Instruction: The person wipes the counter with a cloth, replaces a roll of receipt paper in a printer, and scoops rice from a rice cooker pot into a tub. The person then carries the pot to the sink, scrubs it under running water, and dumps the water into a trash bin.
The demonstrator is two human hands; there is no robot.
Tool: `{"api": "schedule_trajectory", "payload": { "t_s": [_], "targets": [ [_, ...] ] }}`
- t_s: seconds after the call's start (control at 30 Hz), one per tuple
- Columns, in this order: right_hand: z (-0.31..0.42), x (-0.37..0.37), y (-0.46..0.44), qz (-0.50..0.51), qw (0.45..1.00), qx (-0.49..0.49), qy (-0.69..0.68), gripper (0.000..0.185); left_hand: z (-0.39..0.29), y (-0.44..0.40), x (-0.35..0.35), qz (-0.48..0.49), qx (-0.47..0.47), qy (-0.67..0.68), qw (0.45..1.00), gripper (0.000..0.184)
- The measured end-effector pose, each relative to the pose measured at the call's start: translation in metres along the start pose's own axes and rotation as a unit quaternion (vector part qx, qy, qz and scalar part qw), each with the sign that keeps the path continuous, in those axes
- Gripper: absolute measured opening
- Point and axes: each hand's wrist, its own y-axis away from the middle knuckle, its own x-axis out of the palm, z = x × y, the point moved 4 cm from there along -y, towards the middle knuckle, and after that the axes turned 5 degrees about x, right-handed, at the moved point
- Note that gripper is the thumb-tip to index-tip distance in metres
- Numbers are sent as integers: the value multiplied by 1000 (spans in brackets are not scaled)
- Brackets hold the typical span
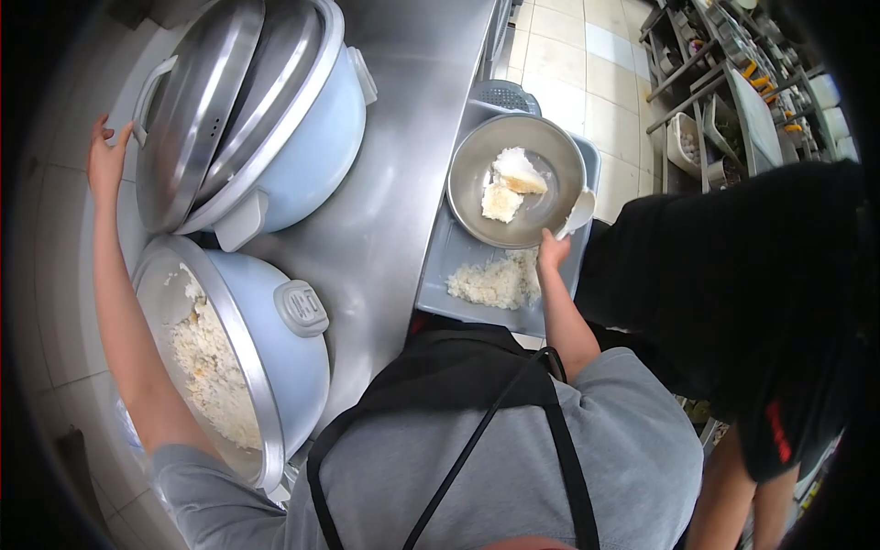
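Note:
My left hand [107, 167] reaches out beside the handle [149, 103] of a metal lid [206, 115], its fingers apart. The lid leans on a second lid [275, 101] over the far blue rice cooker [312, 151]. My right hand [552, 250] is closed around a white rice paddle [577, 216] at the near rim of a metal bowl [469, 188]. Lumps of white rice [513, 171] with browned patches lie in the bowl. Whether my right fingers also grip the bowl rim I cannot tell.
The near rice cooker [293, 385] stands uncovered with rice [215, 367] inside. Below the bowl, a grey tub [435, 266] holds loose rice [490, 282]. Both cookers rest on a steel counter [394, 137]. A person in black [724, 266] stands close on my right, before loaded shelves.

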Motion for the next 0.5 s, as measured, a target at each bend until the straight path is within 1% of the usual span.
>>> {"api": "schedule_trajectory", "payload": {
  "t_s": [0.03, 0.07, 0.1, 0.13, 0.2, 0.23, 0.3, 0.33, 0.37, 0.4, 0.43, 0.47, 0.5],
  "targets": [
    [22, 1, 3, -7, 999, -1, -40, 27, 7, 4, -2, 0, -2, 0, 1000, 59],
    [48, 0, 7, -14, 997, -2, -80, 24, 17, 7, -3, 15, 6, 16, 1000, 54],
    [76, -2, 7, 16, 999, -7, -50, 21, 25, 9, -4, 29, 13, 33, 999, 50],
    [104, -3, 6, 46, 999, -13, -19, 18, 25, 14, -13, 28, 11, 32, 999, 50],
    [143, -2, -15, 67, 993, -91, 37, 20, 19, 26, -31, 79, -48, 145, 985, 41],
    [163, -8, -24, 75, 991, -93, 57, 20, 24, 29, -36, 79, -48, 147, 985, 41],
    [199, -23, -38, 80, 989, -103, 72, 20, 36, 35, -48, 67, -53, 186, 979, 34],
    [204, -27, -58, 97, 987, -91, 89, 21, 42, 39, -56, 66, -54, 188, 979, 34],
    [240, -49, -39, 104, 989, -98, 41, 19, 49, 43, -64, 70, -55, 203, 975, 34],
    [248, -57, -54, 126, 987, -99, 11, 16, 55, 47, -71, 74, -58, 219, 971, 35],
    [264, -68, -55, 138, 984, -97, -50, 10, 61, 50, -78, 72, -59, 220, 971, 35],
    [286, -79, -50, 179, 976, -101, -78, 10, 69, 54, -83, 61, -66, 233, 968, 35],
    [306, -86, -43, 175, 973, -81, -129, 11, 75, 58, -88, 50, -72, 245, 966, 35]
  ]
}}
